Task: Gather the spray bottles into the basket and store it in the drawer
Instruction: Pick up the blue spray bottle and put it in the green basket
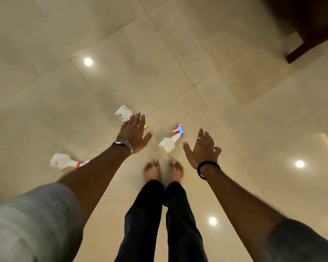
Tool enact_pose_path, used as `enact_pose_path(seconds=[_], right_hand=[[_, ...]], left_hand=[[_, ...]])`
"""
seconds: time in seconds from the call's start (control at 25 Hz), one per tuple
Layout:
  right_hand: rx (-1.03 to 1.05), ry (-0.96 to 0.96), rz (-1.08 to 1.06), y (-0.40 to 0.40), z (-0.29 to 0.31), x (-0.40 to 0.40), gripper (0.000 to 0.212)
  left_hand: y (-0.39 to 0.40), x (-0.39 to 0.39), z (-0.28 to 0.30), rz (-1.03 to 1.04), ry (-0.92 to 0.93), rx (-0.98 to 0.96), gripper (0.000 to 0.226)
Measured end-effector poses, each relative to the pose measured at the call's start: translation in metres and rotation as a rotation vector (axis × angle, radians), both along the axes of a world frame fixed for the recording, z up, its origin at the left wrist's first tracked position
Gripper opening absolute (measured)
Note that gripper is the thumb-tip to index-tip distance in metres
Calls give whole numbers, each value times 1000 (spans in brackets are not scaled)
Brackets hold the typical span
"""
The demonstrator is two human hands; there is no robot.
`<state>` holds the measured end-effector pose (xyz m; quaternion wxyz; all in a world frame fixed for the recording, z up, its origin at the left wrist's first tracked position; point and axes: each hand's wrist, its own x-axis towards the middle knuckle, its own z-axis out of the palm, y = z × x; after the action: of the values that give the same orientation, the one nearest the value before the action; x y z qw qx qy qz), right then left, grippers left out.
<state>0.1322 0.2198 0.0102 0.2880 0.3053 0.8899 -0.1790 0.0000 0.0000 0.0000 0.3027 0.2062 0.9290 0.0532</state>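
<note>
Item 1: spray bottle with red collar, at about 8 o'clock from the picture's centre. Translucent white body, lying on its side on the tiled floor; its trigger end is partly hidden behind the left forearm.

Item 2: spray bottle with yellow nozzle, at about 10 o'clock from the bare feet. Lying on the floor; neck and head mostly covered by the left hand, only a yellow tip showing past the fingers.

Item 3: left hand, fingers spread flat, palm down, holding nothing. Metal watch at the wrist. Whether it touches the bottle below cannot be told.

Item 4: spray bottle with pink and blue trigger, at 12 o'clock from the feet, between the two hands. Lying on its side, head pointing to 1 o'clock.

Item 5: right hand, spread wide, empty, ring on one finger, black band at the wrist.

Item 6: dark wooden furniture, at 2 o'clock, well apart from the bottles.
</note>
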Motion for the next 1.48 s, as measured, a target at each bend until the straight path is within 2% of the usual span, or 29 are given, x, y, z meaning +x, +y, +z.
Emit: enact_pose_path(seconds=[0.28,0.44,0.52,0.6,0.68,0.76,0.88,1.0,1.16,1.32,1.36,1.48], right_hand=[[-116,-205,-152,0,-190,-1,82],[-243,-310,-247,-14,-272,-7,80],[-381,-356,-426,-22,-303,-11,78],[-542,-374,-692,-29,-332,-17,72],[-660,-360,-941,-36,-354,-23,61],[-753,-342,-1091,-40,-361,-27,46],[-809,-309,-1096,-40,-351,-22,35],[-796,-237,-1091,-31,-306,-20,36],[-685,-119,-1040,-18,-212,-43,57],[-588,129,-771,-20,-98,-83,37],[-584,171,-673,-24,-69,-92,35],[-597,254,-413,-43,2,-114,35]], left_hand=[[34,13,-181,23,-178,-62,74],[56,34,-259,127,-385,-57,72],[68,42,-288,168,-491,-45,70],[77,46,-317,220,-578,-33,68],[82,50,-337,251,-656,-42,67],[84,52,-343,233,-658,-92,62],[83,49,-326,173,-569,-154,54],[87,42,-273,198,-577,-55,59],[93,32,-172,407,-666,176,69],[85,13,-64,559,-583,378,64],[81,11,-38,644,-588,455,60],[61,7,26,1102,-637,683,51]])
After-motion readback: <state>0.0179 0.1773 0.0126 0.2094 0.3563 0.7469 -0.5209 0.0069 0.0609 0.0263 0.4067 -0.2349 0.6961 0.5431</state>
